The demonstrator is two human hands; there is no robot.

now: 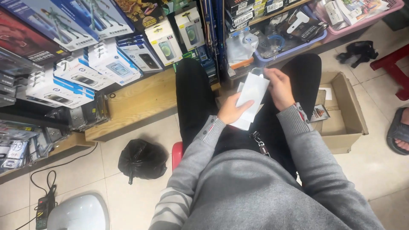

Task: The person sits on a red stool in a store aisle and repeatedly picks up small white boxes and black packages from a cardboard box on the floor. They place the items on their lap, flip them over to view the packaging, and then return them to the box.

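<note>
I sit with black trousers, looking down at my lap. My left hand (230,110) grips the lower end of a flat white packet (251,94), with more white packets (242,123) stacked beneath it. My right hand (280,88) pinches the packet's upper right edge near its clear top. Both sleeves are grey knit.
An open cardboard box (346,111) stands on the floor at my right. A black plastic bag (142,159) lies on the tiles at my left. A wooden shelf (136,104) carries boxed phone accessories. Bins of goods sit ahead. Another person's sandalled foot (400,132) shows at far right.
</note>
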